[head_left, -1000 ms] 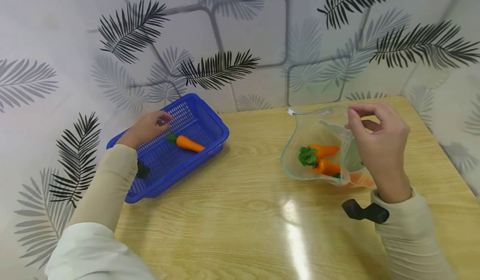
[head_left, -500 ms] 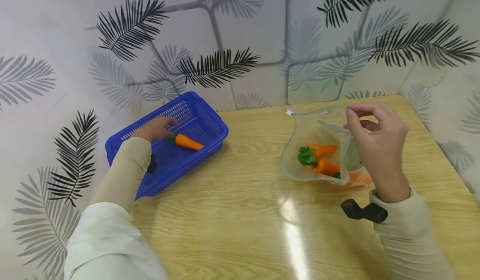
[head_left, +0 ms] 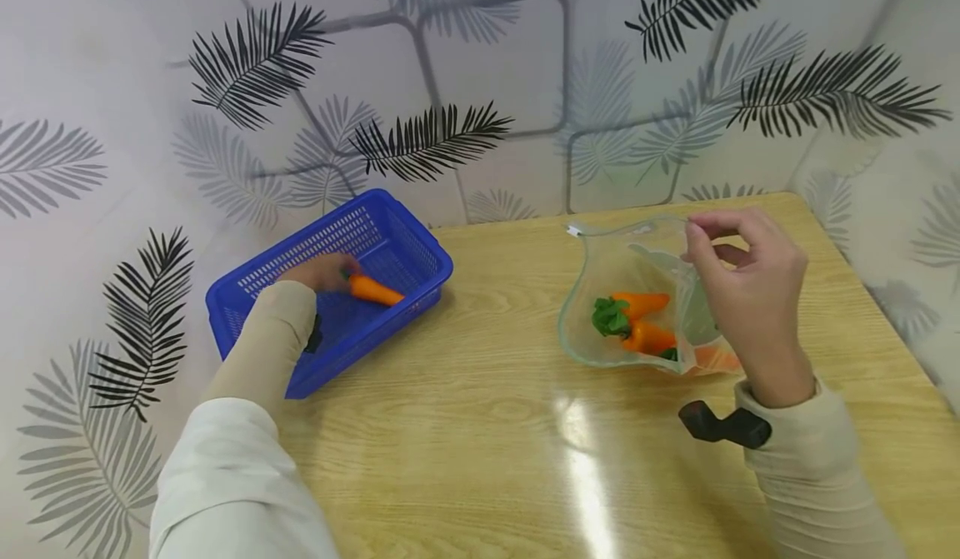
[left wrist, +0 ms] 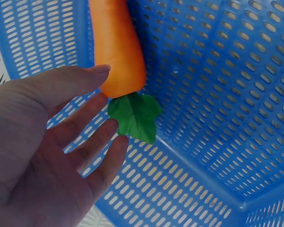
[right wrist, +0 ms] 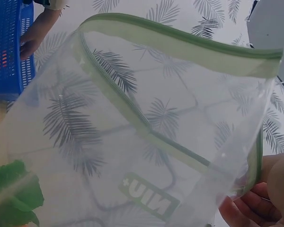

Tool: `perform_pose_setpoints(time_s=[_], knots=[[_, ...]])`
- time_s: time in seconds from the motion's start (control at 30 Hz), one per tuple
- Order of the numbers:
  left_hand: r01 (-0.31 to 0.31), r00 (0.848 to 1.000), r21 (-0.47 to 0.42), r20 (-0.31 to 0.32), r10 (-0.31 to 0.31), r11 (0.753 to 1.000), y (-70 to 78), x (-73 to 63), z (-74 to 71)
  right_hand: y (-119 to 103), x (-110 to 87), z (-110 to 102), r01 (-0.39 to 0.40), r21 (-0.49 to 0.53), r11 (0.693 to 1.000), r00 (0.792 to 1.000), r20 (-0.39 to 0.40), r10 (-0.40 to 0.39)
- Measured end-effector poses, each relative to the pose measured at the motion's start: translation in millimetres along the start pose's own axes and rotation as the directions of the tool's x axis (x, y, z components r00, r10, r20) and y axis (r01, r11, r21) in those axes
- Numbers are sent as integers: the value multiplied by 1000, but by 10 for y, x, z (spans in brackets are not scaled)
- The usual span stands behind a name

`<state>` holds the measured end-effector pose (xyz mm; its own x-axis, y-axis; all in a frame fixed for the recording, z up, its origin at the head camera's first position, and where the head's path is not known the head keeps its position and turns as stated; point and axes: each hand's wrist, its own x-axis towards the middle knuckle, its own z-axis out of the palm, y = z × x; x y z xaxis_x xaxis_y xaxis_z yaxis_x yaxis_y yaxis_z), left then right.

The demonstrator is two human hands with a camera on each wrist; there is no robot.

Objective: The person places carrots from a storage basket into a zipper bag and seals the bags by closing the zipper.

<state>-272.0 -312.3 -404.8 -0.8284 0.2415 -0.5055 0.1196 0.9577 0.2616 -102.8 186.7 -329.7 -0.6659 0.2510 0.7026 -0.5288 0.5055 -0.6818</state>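
In the head view my left hand (head_left: 324, 272) is down inside a blue plastic basket (head_left: 347, 362), at the leafy end of an orange carrot (head_left: 375, 291). The left wrist view has the thumb overlapping the carrot's thick end, while the other fingers, loosely bent, lie beside its green leaf (left wrist: 135, 117). On the right, my right hand (head_left: 750, 284) pinches the top edge of a clear zip bag (head_left: 600, 272) with green trim, its mouth spread wide. Orange carrots (head_left: 648, 336) with green tops lie inside the bag.
Both the basket and the bag stand on a light wood table (head_left: 465, 442), basket left and bag right. Behind them rises a wall (head_left: 495, 67) with a leaf pattern. A black wrist device (head_left: 723, 424) is strapped on the right sleeve.
My left hand has moved right and down into the basket, from above it to the carrot's leafy end. The right hand keeps its pinch on the bag's edge.
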Motion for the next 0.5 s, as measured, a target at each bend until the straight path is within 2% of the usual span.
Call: perform_pose_setpoints(time_s=[0.27,0.5], knots=[[13,1000,8,-8,-13,1000,-15,71,59,27,-21,6,-8,-5,1000,1000,4,8],[37,998,16,48,-38,999,-38,131,90,44,-21,0,-12,-3,1000,1000,6,12]])
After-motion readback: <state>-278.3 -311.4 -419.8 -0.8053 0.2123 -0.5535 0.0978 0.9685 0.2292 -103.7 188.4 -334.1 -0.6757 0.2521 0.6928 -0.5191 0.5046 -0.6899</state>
